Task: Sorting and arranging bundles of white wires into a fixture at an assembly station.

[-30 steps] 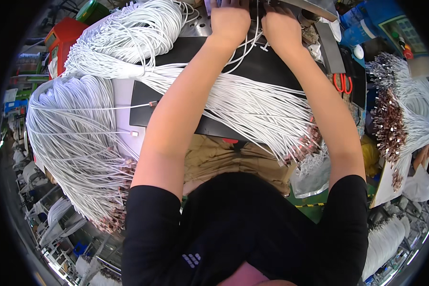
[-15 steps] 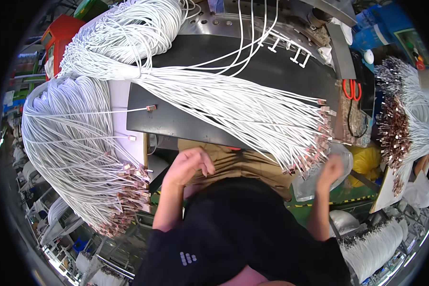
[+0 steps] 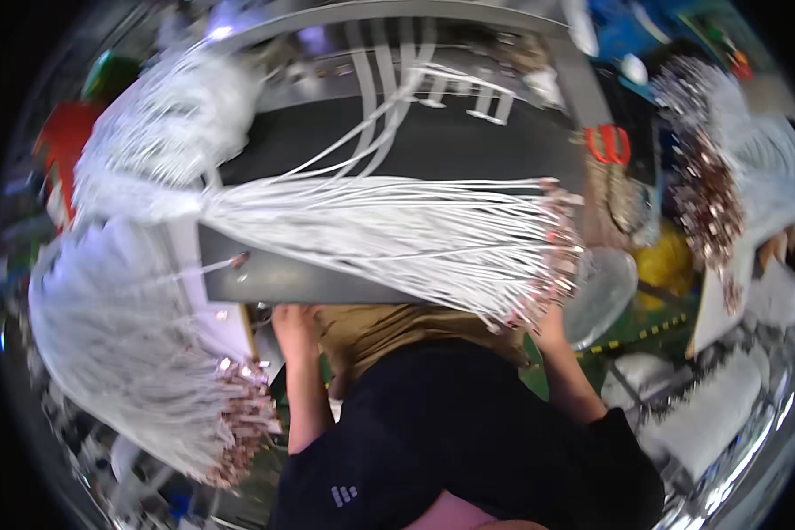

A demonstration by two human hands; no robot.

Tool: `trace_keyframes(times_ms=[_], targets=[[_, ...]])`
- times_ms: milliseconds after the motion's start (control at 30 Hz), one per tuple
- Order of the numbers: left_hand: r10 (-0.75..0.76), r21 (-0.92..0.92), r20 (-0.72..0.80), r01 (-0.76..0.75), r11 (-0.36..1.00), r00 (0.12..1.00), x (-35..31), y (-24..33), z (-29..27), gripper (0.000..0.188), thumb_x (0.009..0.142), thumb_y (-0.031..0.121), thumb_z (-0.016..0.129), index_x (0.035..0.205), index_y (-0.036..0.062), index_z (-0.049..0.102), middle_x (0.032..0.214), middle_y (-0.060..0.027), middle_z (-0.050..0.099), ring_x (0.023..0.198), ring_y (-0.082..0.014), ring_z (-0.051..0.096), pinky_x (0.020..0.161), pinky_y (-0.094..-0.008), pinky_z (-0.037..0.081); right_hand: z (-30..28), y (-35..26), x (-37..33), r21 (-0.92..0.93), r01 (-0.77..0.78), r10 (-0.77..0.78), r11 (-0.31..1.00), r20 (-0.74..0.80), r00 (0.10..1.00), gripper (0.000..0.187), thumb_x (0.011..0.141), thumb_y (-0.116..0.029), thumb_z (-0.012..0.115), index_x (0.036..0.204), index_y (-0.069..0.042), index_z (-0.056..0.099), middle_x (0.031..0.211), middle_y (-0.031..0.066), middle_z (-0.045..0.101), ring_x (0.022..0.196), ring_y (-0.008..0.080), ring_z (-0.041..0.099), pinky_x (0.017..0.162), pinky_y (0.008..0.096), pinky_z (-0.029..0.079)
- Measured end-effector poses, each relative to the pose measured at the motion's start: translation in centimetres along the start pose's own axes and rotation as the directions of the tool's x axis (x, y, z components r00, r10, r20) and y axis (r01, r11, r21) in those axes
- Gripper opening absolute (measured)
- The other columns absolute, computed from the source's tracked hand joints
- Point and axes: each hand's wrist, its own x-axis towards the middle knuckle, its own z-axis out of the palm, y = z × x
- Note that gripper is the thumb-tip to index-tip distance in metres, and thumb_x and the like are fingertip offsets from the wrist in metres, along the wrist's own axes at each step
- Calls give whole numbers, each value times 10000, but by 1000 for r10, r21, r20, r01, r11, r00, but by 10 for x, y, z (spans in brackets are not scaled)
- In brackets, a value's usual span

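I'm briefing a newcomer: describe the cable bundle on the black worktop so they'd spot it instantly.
Find the black worktop in the upper middle. Across it lies the white cable bundle. Unlike the bundle drooping at left, it fans rightward, ending in coppery tips.

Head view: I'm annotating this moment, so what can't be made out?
In the head view:
Right hand: fingers hidden behind the copper-coloured connectors.
Left hand: blurred at the black tabletop edge; grip unclear.
Loose white cables: upper ends lost at the grey bar.
Far-left cable bundle: single strands smeared by blur.
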Motion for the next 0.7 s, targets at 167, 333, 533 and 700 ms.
trace_keyframes(times_ms=[167, 333, 533, 700], targets=[[-68, 82, -96, 76, 994, 993, 1, 11, -7, 280, 1010, 270, 563, 1126, 15, 544, 1118, -124, 637, 946, -235, 649, 787, -345, 535, 19, -25, 3, -328, 83, -71, 941, 49, 996, 369, 979, -279, 601, 1255, -42, 542, 1116, 135, 643, 963, 335, 679, 829, 482, 562], [-59, 17, -32, 60, 998, 998, 7, 12, 6, 292, 1026, 309, 540, 1120, 33, 558, 1126, -123, 640, 943, -229, 646, 817, -352, 521, 8, 21, 19, -207, 136, -124, 969, 73, 990, 275, 916, -198, 629, 1129, -25, 640, 1062, 136, 683, 894, 297, 680, 790, 422, 534], [-51, -14, -25, 51, 999, 998, -5, 4, 14, 333, 1044, 361, 499, 1125, 47, 570, 1051, -111, 670, 898, -203, 646, 803, -323, 506, 18, -25, 16, -179, 302, -278, 936, 147, 949, 267, 991, -160, 542, 1212, -17, 584, 1120, 134, 672, 956, 207, 674, 840, 374, 583], [1, 394, 179, -73, 916, 984, -63, 22, 76, 510, 1067, 416, 395, 904, 2, 642, 818, -106, 695, 745, -179, 648, 702, -289, 500, -82, -124, 22, -538, 213, 63, 815, 448, 892, 407, 977, -372, 567, 906, 1, 716, 754, 81, 707, 674, 149, 665, 562, 281, 503]])
